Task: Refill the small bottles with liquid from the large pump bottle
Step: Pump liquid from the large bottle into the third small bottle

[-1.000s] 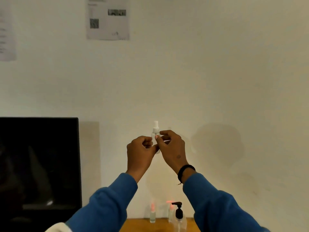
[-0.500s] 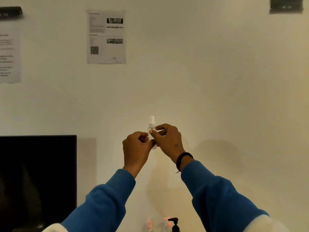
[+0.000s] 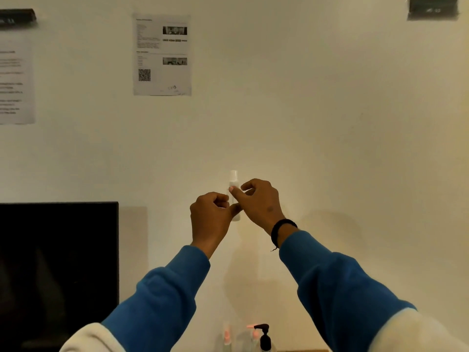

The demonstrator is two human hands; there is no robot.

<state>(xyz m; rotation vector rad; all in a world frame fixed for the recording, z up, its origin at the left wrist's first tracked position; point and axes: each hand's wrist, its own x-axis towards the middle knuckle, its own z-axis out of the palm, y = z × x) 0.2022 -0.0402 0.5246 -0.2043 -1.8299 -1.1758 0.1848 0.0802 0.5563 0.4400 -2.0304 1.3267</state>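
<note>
A small clear bottle (image 3: 234, 182) with a white spray top is held upright in front of the wall, between both hands. My left hand (image 3: 212, 217) grips its lower body with curled fingers. My right hand (image 3: 258, 203) pinches the bottle near its neck with thumb and forefinger. At the bottom edge the black pump head of the large pump bottle (image 3: 265, 337) shows, with two small bottles with pink tops (image 3: 227, 336) (image 3: 254, 335) just left of it.
A black monitor (image 3: 58, 270) fills the lower left. Printed sheets (image 3: 162, 54) (image 3: 15, 80) hang on the cream wall. A strip of wooden table (image 3: 304, 350) shows at the bottom edge.
The view has tilted upward, so the table bottles have sunk to the bottom edge. Both hands stay on the small bottle, at about the same spot in front of me.
</note>
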